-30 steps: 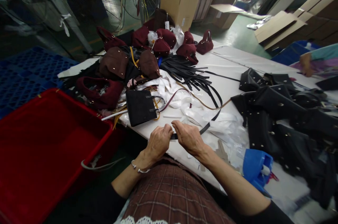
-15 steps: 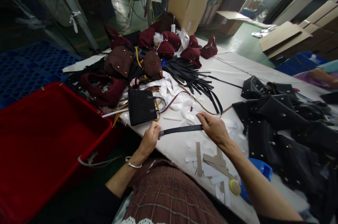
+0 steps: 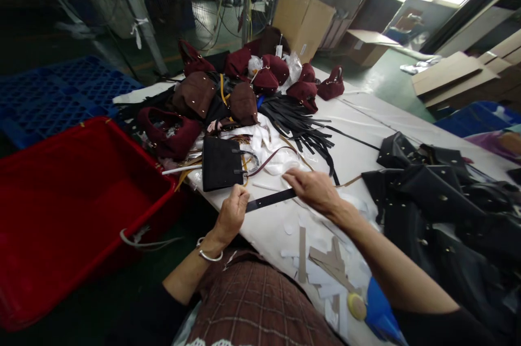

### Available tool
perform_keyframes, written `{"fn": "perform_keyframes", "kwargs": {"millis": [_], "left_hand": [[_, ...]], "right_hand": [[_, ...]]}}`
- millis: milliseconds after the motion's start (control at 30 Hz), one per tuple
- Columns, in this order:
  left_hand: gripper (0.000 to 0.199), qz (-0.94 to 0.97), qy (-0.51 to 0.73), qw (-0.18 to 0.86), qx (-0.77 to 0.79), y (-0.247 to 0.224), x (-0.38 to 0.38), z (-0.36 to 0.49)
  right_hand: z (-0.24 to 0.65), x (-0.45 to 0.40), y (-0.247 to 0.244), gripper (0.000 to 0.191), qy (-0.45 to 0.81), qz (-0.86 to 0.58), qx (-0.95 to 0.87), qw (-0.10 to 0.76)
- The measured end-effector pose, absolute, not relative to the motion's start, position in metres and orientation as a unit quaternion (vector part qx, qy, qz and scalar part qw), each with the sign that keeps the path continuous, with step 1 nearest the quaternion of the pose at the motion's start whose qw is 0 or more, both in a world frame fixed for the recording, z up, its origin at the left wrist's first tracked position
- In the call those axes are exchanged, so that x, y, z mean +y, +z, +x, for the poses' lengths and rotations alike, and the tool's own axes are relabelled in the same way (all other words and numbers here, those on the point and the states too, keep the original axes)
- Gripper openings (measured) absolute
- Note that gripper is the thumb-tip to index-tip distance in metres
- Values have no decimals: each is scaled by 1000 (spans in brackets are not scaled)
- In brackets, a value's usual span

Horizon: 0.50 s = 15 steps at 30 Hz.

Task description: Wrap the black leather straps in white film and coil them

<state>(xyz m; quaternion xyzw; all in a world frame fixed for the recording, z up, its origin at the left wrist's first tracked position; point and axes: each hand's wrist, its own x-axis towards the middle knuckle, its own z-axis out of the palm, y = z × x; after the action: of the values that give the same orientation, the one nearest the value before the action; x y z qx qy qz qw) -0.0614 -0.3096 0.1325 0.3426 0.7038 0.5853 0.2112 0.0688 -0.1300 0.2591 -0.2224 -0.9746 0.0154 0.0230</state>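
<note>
Two hands, one held black strap, one red bin

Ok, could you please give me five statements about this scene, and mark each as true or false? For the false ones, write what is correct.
1. The left hand and right hand hold one black strap. True.
2. The red bin stands on the person's right. False: it is on the left.
3. A silver-coloured bracelet is on the left wrist. True.
4. The black handbag hangs from the right hand. False: it rests on the white table.
5. Cardboard boxes are in the background. True.
</note>
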Motion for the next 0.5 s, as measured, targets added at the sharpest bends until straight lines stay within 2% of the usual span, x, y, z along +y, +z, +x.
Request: {"fn": "perform_keyframes", "kwargs": {"millis": [133,233,367,500], "left_hand": [[22,265,571,189,754,98,-339,-71],[23,258,575,204,749,90,-343,-68],[27,312,622,216,685,112,-323,-66],[28,338,672,168,637,155,-302,-68]], "right_hand": [[98,-70,303,34,-18,-313,-945,88],[92,-66,329,34,-47,-284,-947,143],[52,-108,348,34,-83,-167,-972,140],[11,-159,347,36,-118,-71,-987,84]]}}
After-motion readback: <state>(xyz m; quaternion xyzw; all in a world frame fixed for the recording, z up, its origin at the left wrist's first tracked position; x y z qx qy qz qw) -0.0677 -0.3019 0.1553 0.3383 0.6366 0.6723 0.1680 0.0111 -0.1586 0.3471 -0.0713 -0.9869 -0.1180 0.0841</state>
